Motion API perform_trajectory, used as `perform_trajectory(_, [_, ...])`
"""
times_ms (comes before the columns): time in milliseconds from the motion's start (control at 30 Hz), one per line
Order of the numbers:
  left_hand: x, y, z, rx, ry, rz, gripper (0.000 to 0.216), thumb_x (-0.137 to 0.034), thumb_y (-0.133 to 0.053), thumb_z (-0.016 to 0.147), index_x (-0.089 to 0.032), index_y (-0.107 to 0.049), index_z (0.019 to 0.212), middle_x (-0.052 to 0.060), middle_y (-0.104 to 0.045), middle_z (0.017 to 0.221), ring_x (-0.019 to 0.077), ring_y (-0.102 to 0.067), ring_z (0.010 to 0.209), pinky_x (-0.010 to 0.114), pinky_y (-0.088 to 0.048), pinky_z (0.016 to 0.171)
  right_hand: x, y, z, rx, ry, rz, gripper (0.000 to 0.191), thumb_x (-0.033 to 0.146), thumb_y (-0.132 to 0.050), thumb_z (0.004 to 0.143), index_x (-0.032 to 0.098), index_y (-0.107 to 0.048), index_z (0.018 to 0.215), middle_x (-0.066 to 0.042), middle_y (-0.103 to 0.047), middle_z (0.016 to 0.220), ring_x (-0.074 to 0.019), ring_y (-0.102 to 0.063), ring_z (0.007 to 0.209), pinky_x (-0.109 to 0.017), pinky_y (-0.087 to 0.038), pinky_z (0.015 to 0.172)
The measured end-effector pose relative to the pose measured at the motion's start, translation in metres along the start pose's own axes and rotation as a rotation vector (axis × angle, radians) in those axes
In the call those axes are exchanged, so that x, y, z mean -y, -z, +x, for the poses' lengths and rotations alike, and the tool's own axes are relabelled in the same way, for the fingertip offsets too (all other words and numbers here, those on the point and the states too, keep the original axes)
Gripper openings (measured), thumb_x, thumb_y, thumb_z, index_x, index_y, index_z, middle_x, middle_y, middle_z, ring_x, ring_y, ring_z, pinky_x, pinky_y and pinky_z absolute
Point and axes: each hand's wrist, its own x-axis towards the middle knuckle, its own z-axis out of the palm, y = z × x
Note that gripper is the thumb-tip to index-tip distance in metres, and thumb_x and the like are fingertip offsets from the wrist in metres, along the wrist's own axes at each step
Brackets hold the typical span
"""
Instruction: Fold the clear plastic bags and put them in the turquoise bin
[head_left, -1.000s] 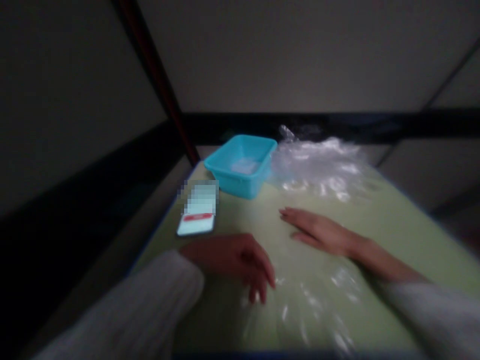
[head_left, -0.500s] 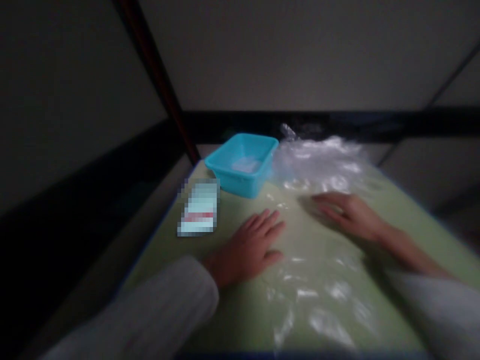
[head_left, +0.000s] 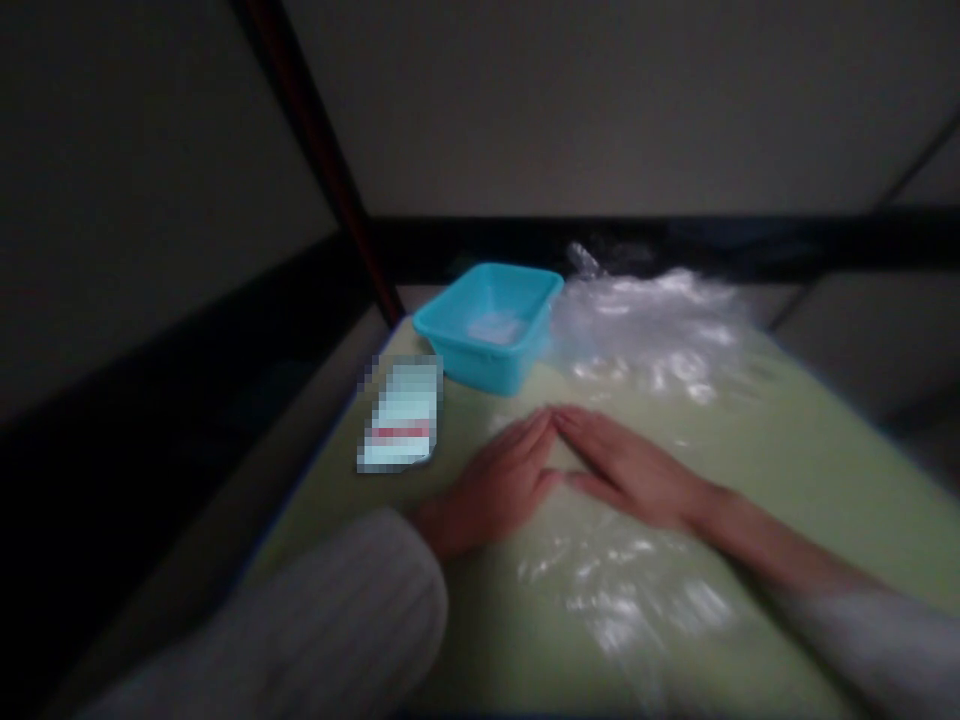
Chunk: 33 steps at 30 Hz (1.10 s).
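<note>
A clear plastic bag (head_left: 645,590) lies flattened on the yellow-green tabletop (head_left: 817,460), its near part wrinkled and shiny. My left hand (head_left: 499,485) rests flat on the bag's far part, fingers stretched out. From the right, my right hand (head_left: 634,460) lies flat too, its fingertips meeting those of my left hand. Neither hand grips anything. The bag's edges under my hands are hard to make out in the dim, blurred view.
A turquoise plastic basin (head_left: 480,367) with something whitish inside stands at the back. Beside it on the right is a heap of clear plastic bags (head_left: 660,325). A pixelated pale green item with a red stripe (head_left: 401,410) lies at the left edge.
My right hand has moved left and come down onto the plastic, reaching my left hand. The fingers of my left hand have drawn closer together. The bag's wrinkles have shifted.
</note>
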Motion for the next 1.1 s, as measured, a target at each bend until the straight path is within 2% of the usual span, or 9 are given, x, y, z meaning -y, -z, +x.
perform_trajectory(167, [0.002, 0.001, -0.003, 0.088, 0.046, -0.008, 0.058, -0.04, -0.035, 0.095, -0.009, -0.026, 0.143, 0.016, -0.025, 0.152, 0.0232, -0.018, 0.143, 0.043, -0.022, 0.115, -0.012, -0.011, -0.006, 0.038, -0.087, -0.103, 0.074, 0.059, -0.033, 0.091, 0.008, -0.029, 0.145, -0.018, -0.032, 0.149, -0.0293, -0.028, 0.138, -0.049, -0.024, 0.113])
perform_trajectory(333, [0.006, 0.005, -0.006, 0.096, 0.078, -0.011, 0.06, -0.041, -0.037, 0.094, -0.01, -0.026, 0.143, 0.016, -0.024, 0.152, 0.0228, -0.017, 0.143, 0.042, -0.021, 0.115, -0.028, -0.009, -0.015, 0.003, -0.186, -0.168, 0.073, 0.061, -0.029, 0.092, 0.011, -0.028, 0.145, -0.018, -0.033, 0.148, -0.0286, -0.03, 0.137, -0.049, -0.027, 0.111])
perform_trajectory(600, [0.012, 0.011, -0.009, 0.135, 0.127, 0.017, 0.063, -0.043, -0.038, 0.093, -0.006, -0.027, 0.142, 0.018, -0.023, 0.152, 0.0251, -0.017, 0.143, 0.042, -0.021, 0.116, -0.05, 0.002, -0.026, 0.027, -0.233, -0.172, 0.071, 0.06, -0.027, 0.092, 0.011, -0.031, 0.144, -0.018, -0.034, 0.147, -0.0303, -0.031, 0.136, -0.054, -0.028, 0.109])
perform_trajectory(700, [0.009, 0.015, -0.009, 0.113, 0.143, 0.017, 0.063, -0.042, -0.04, 0.092, -0.003, -0.029, 0.141, 0.02, -0.024, 0.152, 0.0262, -0.018, 0.143, 0.042, -0.021, 0.116, -0.039, 0.014, -0.025, 0.027, -0.21, -0.155, 0.071, 0.058, -0.028, 0.093, 0.007, -0.035, 0.141, -0.022, -0.035, 0.146, -0.0317, -0.033, 0.135, -0.055, -0.029, 0.108])
perform_trajectory(800, [-0.003, 0.018, -0.009, 0.006, 0.146, 0.014, 0.061, -0.037, -0.043, 0.091, -0.002, -0.031, 0.14, 0.02, -0.025, 0.151, 0.0268, -0.019, 0.142, 0.044, -0.022, 0.116, -0.012, 0.022, -0.022, -0.032, -0.162, -0.12, 0.068, 0.055, -0.034, 0.093, 0.008, -0.034, 0.142, -0.021, -0.035, 0.146, -0.0315, -0.033, 0.135, -0.055, -0.028, 0.109])
perform_trajectory(900, [-0.021, 0.015, -0.01, -0.064, 0.072, -0.027, 0.058, -0.035, -0.042, 0.092, -0.005, -0.03, 0.14, 0.019, -0.027, 0.151, 0.0242, -0.021, 0.142, 0.042, -0.025, 0.115, 0.017, 0.018, -0.021, -0.021, -0.054, -0.047, 0.068, 0.051, -0.036, 0.094, 0.009, -0.024, 0.147, -0.02, -0.03, 0.149, -0.0269, -0.027, 0.138, -0.049, -0.03, 0.11])
perform_trajectory(1000, [-0.029, 0.006, -0.012, -0.023, -0.029, -0.076, 0.056, -0.033, -0.042, 0.092, -0.008, -0.029, 0.14, 0.018, -0.032, 0.149, 0.023, -0.024, 0.141, 0.041, -0.026, 0.115, 0.036, 0.01, -0.025, -0.01, 0.041, 0.005, 0.077, 0.049, -0.04, 0.093, 0.009, -0.007, 0.15, -0.018, -0.017, 0.154, -0.0245, -0.015, 0.142, -0.045, -0.024, 0.114])
perform_trajectory(1100, [-0.024, 0.0, -0.011, 0.039, -0.061, -0.063, 0.054, -0.034, -0.039, 0.093, -0.007, -0.031, 0.14, 0.018, -0.032, 0.149, 0.0239, -0.023, 0.141, 0.042, -0.024, 0.115, 0.044, 0.003, -0.03, 0.063, 0.117, 0.04, 0.09, 0.053, -0.046, 0.09, 0.009, 0.004, 0.15, -0.017, -0.005, 0.156, -0.0251, -0.007, 0.143, -0.043, -0.018, 0.115])
